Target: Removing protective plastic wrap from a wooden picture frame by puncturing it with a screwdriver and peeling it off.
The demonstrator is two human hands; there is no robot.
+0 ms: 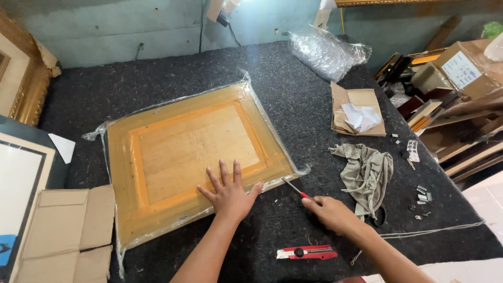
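Left hand (229, 193) spread flat on plastic-wrapped wooden frame back (194, 152), right hand (329, 212) gripping red-handled screwdriver (296, 191) at the frame's near corner, speckled felt table (293, 105).

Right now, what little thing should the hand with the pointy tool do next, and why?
Probably slide the tool's tip under the plastic wrap at the frame's near corner. The right hand holds the tool, its tip close to that corner, while the left hand lies flat on the wrapped frame, steadying it. The wrap looks unopened there.

A red box cutter (306, 253), grey rag (367, 173) and cardboard pieces (65, 236) lie around.
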